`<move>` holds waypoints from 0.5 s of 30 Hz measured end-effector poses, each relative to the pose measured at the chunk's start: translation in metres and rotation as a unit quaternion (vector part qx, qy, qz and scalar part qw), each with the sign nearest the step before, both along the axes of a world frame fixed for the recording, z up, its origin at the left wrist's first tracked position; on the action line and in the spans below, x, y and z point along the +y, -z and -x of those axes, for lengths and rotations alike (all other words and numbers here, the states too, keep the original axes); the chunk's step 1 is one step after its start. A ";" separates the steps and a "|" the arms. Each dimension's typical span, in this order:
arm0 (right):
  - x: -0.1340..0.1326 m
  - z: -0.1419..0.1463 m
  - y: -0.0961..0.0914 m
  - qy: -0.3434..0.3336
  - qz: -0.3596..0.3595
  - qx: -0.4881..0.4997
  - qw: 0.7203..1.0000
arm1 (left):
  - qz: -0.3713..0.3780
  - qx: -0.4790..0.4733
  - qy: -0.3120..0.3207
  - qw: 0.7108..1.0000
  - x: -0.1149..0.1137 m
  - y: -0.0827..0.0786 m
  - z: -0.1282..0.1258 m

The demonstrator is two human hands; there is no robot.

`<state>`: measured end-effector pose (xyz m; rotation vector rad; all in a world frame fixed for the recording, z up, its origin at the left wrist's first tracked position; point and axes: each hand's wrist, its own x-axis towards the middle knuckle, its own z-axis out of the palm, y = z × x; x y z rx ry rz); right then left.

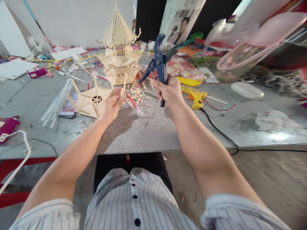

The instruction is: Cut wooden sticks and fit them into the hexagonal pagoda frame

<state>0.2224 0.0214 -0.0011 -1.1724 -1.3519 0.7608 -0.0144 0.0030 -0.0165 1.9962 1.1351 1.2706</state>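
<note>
Head view showed the left hand (110, 106) with its grip pinched on thin wooden sticks (124, 84), beside a stick-built base (106, 93) lying on the table (144, 134). The right hand (173, 91), its grip wrapped around a blue cutter (161, 65), was left of a yellow glue gun (198, 98). Behind stood a stick pagoda (117, 35).

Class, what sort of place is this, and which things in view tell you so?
Probably a craft or model-making workshop: a pagoda model built of thin sticks stands on a cluttered table, a yellow glue gun lies there too, and the right hand holds a dark blue cutter-like tool.
</note>
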 end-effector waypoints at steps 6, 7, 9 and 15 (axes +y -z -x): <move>-0.015 0.009 -0.007 -0.099 0.009 0.074 0.992 | 0.002 -0.006 -0.014 1.000 -0.006 -0.009 -0.003; -0.018 0.010 -0.008 -0.101 0.011 0.077 0.992 | 0.000 -0.011 -0.008 1.000 -0.005 -0.009 -0.003; -0.022 0.011 -0.011 -0.104 0.012 0.078 0.991 | -0.002 -0.021 0.005 1.000 -0.003 -0.007 -0.001; -0.019 0.014 -0.007 -0.101 0.011 0.073 0.992 | 0.054 -0.019 0.014 0.998 -0.005 -0.005 -0.001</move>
